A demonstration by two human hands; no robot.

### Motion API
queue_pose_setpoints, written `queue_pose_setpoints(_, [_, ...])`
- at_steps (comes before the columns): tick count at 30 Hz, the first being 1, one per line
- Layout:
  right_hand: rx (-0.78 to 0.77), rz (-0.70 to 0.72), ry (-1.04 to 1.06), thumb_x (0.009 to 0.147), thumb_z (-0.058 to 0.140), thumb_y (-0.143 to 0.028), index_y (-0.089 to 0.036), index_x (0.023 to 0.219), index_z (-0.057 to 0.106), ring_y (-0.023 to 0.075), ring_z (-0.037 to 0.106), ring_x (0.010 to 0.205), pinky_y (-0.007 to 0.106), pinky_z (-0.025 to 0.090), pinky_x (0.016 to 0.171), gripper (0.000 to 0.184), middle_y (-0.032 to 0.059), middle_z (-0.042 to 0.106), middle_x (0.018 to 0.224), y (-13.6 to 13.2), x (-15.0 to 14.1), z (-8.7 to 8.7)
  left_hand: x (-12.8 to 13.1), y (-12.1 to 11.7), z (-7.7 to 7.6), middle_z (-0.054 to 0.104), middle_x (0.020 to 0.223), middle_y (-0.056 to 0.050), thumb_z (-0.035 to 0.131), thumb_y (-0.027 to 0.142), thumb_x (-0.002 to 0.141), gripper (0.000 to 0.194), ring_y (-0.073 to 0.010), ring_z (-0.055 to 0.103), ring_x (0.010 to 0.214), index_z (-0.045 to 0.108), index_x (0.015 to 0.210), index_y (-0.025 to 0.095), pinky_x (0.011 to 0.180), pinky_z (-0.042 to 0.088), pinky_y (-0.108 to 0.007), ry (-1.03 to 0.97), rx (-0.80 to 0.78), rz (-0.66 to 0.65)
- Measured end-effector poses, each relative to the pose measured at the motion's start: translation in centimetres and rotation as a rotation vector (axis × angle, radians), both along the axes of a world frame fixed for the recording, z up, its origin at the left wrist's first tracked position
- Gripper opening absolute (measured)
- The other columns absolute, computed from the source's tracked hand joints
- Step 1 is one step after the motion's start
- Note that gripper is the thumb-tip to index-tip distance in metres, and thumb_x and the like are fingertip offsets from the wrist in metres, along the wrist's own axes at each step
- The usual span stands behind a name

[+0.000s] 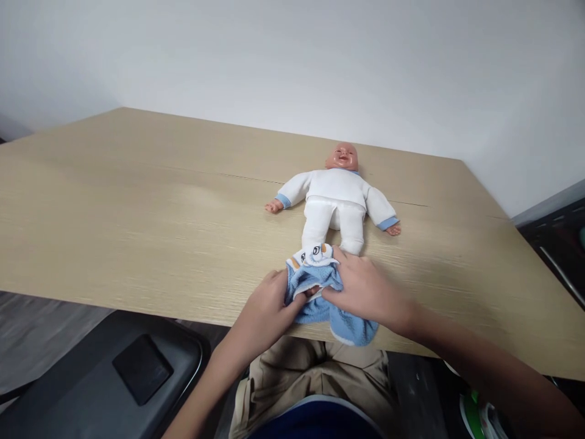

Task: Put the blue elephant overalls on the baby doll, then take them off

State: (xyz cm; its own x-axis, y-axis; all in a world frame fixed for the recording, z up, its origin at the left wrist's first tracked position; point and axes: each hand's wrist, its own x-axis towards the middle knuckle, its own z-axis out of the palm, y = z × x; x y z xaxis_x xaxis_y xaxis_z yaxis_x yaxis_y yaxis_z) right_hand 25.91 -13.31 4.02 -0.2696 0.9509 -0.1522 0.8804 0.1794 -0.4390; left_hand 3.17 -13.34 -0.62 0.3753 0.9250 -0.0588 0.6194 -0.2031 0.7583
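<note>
A baby doll [340, 186] with a white top and white legs lies on its back on the table, head toward the wall and arms spread. At its feet I hold blue doll pants [354, 327] with a white band and eye-like prints. My left hand [269, 302] grips the left side of the opening, and my right hand [370, 286] grips the right side. Between my thumbs the opening gapes, with a bit of skin-coloured surface inside it. The doll's feet are hidden behind the cloth, and one pant leg hangs over the table's front edge.
The wooden table [137, 213] runs back to a white wall [292, 67]. On the left, a dark seat [86, 366] carries a flat black object [142, 369]. A dark item [555, 250] stands beyond the right edge. Green and white things [478, 414] lie low at right.
</note>
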Motion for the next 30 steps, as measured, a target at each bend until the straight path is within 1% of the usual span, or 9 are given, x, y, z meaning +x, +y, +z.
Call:
queue_pose_setpoints(4, [-0.056, 0.012, 0.063, 0.096, 0.077, -0.035, -0.014, 0.149, 0.060, 0.0434, 0.080, 0.112, 0.048, 0.056, 0.089, 0.060, 0.0221, 0.080, 0.132, 0.1, -0.1, 0.5, -0.2, 0.1, -0.3, 0.076, 0.121, -0.014, 0.060, 0.052, 0.105, 0.035, -0.0394, 0.070, 0.116, 0.067, 0.119, 0.020, 0.102, 0.054, -0.054, -0.115, -0.101, -0.008])
queue_pose_setpoints(8, [-0.045, -0.014, 0.312, 0.089, 0.084, -0.025, -0.020, 0.144, 0.060, 0.0366, 0.079, 0.113, 0.041, 0.055, 0.089, 0.061, 0.0130, 0.083, 0.124, 0.1, 0.8, 0.3, -0.2, -0.1, -0.7, 0.071, 0.142, -0.013, 0.070, 0.046, 0.106, 0.051, -0.0333, 0.067, 0.137, 0.053, 0.148, 0.022, 0.116, 0.052, -0.047, -0.394, -0.152, 0.035])
queue_pose_setpoints(11, [-0.009, -0.026, 0.496, 0.085, 0.087, -0.022, -0.024, 0.134, 0.064, 0.0290, 0.078, 0.102, 0.036, 0.053, 0.085, 0.054, 0.0054, 0.084, 0.116, 0.4, 1.5, -0.1, 0.0, 0.1, -1.0, 0.070, 0.131, -0.009, 0.068, 0.040, 0.107, 0.041, -0.0271, 0.069, 0.125, 0.050, 0.139, 0.022, 0.108, 0.056, -0.038, -0.524, -0.093, 0.076])
queue_pose_setpoints(15, [0.068, -0.013, 0.628, 0.082, 0.083, -0.021, -0.022, 0.123, 0.070, 0.0253, 0.075, 0.095, 0.035, 0.053, 0.085, 0.043, 0.0025, 0.083, 0.108, 1.8, 1.9, -1.0, 0.4, 1.4, -1.2, 0.067, 0.117, -0.005, 0.064, 0.033, 0.106, 0.027, -0.0230, 0.067, 0.109, 0.054, 0.128, 0.021, 0.099, 0.053, -0.035, -0.469, 0.075, 0.135])
queue_pose_setpoints(20, [0.146, 0.055, 0.678, 0.082, 0.081, -0.023, -0.019, 0.103, 0.074, 0.0241, 0.072, 0.091, 0.037, 0.054, 0.086, 0.023, 0.0030, 0.081, 0.100, 4.1, 2.4, -1.7, 0.2, 4.4, -1.0, 0.063, 0.108, -0.003, 0.061, 0.034, 0.109, 0.018, -0.0209, 0.061, 0.099, 0.059, 0.121, 0.020, 0.092, 0.051, -0.032, -0.475, 0.122, 0.056])
queue_pose_setpoints(23, [0.078, 0.099, 0.687, 0.083, 0.083, -0.022, -0.019, 0.118, 0.076, 0.0279, 0.076, 0.104, 0.041, 0.059, 0.098, 0.036, 0.0061, 0.084, 0.114, 5.0, 3.4, -1.5, -0.7, 6.6, -0.9, 0.065, 0.114, -0.005, 0.065, 0.039, 0.110, 0.024, -0.0225, 0.062, 0.106, 0.060, 0.123, 0.020, 0.096, 0.052, -0.033, -0.475, 0.092, -0.070])
queue_pose_setpoints(27, [-0.041, 0.179, 0.770, 0.085, 0.098, -0.035, -0.021, 0.160, 0.058, 0.0356, 0.065, 0.148, 0.051, 0.050, 0.128, 0.086, 0.0149, 0.069, 0.160, 5.2, 5.6, -1.8, -2.0, 9.1, -0.7, 0.068, 0.127, -0.009, 0.071, 0.055, 0.111, 0.043, -0.0272, 0.064, 0.119, 0.062, 0.133, 0.020, 0.106, 0.053, -0.038, -0.517, -0.016, -0.206])
queue_pose_setpoints(28, [-0.084, 0.191, 0.820, 0.085, 0.100, -0.038, -0.022, 0.163, 0.056, 0.0357, 0.061, 0.154, 0.051, 0.048, 0.131, 0.091, 0.0156, 0.066, 0.164, 5.1, 6.2, -2.2, -2.3, 9.5, -0.6, 0.068, 0.130, -0.009, 0.073, 0.058, 0.110, 0.046, -0.0281, 0.065, 0.121, 0.063, 0.135, 0.020, 0.107, 0.053, -0.039, -0.519, -0.036, -0.226])
queue_pose_setpoints(30, [-0.179, 0.176, 0.942, 0.086, 0.101, -0.040, -0.023, 0.157, 0.060, 0.0328, 0.062, 0.151, 0.047, 0.051, 0.129, 0.084, 0.0144, 0.067, 0.160, 5.1, 7.4, -3.3, -2.7, 10.0, -0.4, 0.068, 0.132, -0.009, 0.076, 0.059, 0.108, 0.048, -0.0291, 0.064, 0.123, 0.065, 0.135, 0.021, 0.109, 0.052, -0.040, -0.466, -0.044, -0.268])
